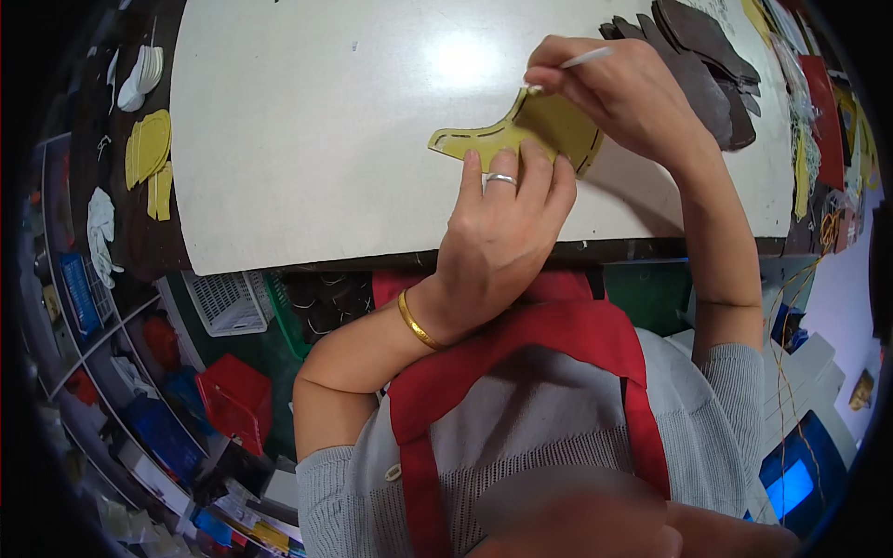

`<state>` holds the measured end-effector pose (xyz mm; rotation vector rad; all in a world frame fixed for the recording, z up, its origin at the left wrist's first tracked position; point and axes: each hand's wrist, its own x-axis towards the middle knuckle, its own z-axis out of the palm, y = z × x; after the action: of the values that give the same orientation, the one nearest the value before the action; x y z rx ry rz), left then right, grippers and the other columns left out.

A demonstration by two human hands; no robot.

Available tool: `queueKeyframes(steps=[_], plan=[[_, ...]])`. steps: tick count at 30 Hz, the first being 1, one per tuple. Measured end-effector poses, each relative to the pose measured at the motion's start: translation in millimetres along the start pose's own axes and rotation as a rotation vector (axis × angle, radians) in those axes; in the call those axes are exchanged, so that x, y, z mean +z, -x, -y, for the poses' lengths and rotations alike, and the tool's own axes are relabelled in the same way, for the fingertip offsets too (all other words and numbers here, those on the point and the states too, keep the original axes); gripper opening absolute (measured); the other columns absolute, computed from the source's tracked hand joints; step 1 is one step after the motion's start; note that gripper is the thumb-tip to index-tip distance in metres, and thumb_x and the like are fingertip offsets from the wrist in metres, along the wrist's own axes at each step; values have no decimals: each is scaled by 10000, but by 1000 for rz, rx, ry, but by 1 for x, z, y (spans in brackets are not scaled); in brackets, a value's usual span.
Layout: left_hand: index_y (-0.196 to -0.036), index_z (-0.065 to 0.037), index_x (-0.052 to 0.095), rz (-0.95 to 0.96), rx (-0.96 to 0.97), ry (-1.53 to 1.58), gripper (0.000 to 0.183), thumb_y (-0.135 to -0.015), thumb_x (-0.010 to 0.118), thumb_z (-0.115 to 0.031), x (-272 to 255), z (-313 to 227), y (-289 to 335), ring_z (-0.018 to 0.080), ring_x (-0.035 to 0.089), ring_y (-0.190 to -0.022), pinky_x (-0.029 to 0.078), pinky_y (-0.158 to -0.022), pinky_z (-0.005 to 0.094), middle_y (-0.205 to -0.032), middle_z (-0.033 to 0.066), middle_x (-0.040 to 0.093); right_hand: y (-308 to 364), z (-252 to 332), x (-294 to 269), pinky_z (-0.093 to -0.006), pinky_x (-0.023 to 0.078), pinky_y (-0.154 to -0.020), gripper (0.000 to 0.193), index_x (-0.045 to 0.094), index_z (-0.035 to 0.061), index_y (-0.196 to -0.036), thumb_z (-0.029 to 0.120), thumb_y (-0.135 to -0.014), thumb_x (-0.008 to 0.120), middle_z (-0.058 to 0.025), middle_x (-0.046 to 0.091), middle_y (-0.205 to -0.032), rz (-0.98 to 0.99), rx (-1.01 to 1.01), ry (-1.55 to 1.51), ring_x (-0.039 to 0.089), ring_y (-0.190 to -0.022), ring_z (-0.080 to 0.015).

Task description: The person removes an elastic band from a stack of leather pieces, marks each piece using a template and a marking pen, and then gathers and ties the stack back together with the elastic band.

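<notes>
A yellow template (456, 142) with dark slots along its curved edges lies on the pale tabletop (307, 139). It may rest on another piece, but I cannot tell. My left hand (510, 200) presses it down with outstretched fingers, covering part of its lower edge. My right hand (619, 98) is closed in a writing grip around a slim white pen (588, 58). The pen's tip end is at the template's upper point, partly hidden by the fingers.
Dark brown cut pieces (693, 79) are piled at the far right of the table. Yellow templates (149, 149) and white gloves (100, 228) lie at the left edge. Below stand a white basket (223, 302) and a red bin (237, 395). Loose cords hang at the right.
</notes>
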<state>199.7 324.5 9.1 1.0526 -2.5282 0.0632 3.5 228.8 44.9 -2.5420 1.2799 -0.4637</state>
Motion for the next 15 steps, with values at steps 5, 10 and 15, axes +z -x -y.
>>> queueKeyframes(steps=[5,10,15], plan=[[-1170,-62,706,-28,1,16,386,-797,627,-123,1,-4,-3,281,618,-892,540,-821,363,-1154,179,657,58,-2,0,-310,508,-650,317,693,43,-985,325,-1049,564,-86,691,-733,-184,279,-435,688,-676,-230],[-1217,-101,702,14,-23,9,372,-873,595,-194,4,-7,-3,275,624,-933,564,-903,474,-1227,143,651,75,2,14,-331,494,-581,246,697,66,-971,285,-1029,603,-76,686,-724,-347,384,-159,667,-620,-249],[-1222,-86,698,31,-36,-7,378,-869,601,-178,4,-6,0,275,629,-930,568,-897,460,-1229,135,657,78,54,31,-378,498,-527,147,663,94,-881,215,-965,663,-81,621,-651,-412,230,90,631,-574,-289]])
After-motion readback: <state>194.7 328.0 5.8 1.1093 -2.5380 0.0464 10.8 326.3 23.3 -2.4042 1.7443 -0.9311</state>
